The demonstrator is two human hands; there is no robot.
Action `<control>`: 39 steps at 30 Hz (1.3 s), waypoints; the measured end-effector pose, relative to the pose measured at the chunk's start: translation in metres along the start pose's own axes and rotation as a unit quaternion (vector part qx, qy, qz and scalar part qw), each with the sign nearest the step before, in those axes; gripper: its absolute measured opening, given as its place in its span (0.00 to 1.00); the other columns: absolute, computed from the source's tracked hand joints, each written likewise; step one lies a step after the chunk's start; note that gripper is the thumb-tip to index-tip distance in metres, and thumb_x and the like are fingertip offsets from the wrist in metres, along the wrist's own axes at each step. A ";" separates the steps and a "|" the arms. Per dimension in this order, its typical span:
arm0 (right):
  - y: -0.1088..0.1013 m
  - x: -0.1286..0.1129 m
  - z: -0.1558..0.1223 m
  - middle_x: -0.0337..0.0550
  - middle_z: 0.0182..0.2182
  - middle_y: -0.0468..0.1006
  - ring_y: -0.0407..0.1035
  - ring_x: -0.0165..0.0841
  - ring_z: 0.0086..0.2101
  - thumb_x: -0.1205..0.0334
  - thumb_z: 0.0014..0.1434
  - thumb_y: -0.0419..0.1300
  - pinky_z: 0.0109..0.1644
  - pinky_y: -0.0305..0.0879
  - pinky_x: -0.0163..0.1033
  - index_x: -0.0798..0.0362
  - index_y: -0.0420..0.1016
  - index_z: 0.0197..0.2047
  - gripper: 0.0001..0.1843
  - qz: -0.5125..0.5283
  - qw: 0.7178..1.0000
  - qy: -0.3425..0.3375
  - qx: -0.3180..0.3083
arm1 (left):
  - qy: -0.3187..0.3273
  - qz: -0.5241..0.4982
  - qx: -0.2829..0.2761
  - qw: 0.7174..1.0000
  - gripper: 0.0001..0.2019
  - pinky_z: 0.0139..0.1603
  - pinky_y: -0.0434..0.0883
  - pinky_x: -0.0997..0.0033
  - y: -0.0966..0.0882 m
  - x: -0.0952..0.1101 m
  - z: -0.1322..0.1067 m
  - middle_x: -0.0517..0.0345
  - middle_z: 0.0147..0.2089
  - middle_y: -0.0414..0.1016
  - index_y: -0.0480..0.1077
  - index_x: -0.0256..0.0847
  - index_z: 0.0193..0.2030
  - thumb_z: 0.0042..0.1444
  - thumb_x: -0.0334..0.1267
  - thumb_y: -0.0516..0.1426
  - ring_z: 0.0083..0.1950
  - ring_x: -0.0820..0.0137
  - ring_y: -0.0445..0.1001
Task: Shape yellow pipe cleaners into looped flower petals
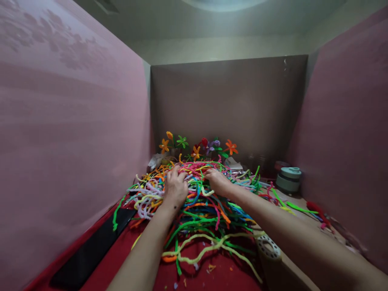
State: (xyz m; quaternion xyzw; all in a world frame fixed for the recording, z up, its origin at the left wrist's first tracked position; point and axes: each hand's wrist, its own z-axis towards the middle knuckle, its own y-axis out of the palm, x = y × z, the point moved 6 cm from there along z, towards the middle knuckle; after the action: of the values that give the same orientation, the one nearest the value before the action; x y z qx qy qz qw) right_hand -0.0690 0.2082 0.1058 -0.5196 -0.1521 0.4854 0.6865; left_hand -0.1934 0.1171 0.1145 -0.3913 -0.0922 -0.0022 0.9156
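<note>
at frame centre, the left hand (176, 186) and right hand (217, 182) touch jumbled fuzzy stems (198, 198); can't tell either grip; snagging could drag neighbours along.

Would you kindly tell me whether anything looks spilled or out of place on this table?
Small scraps lie scattered on the red cloth in front of the pile of fuzzy strands, like dropped litter. Also, a few loose strands have strayed right, in front of the lidded container. I see no clear damage.
</note>
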 end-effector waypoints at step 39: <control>-0.119 0.088 -0.066 0.35 0.14 0.65 0.58 0.27 0.18 0.63 0.41 0.50 0.23 0.54 0.33 0.59 0.73 0.29 0.14 0.192 0.823 0.266 0.464 | 0.037 0.075 -0.153 0.985 0.15 0.46 0.66 0.57 0.039 0.005 -0.020 0.41 0.52 0.66 0.68 0.31 0.43 0.58 0.31 0.44 0.52 0.57 0.64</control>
State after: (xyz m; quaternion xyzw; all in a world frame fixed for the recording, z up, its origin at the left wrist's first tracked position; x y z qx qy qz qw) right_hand 0.0810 0.2453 0.1552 -0.2675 0.3828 0.4635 0.7530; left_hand -0.1823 0.1307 0.0739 -0.5323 -0.0273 0.0385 0.8453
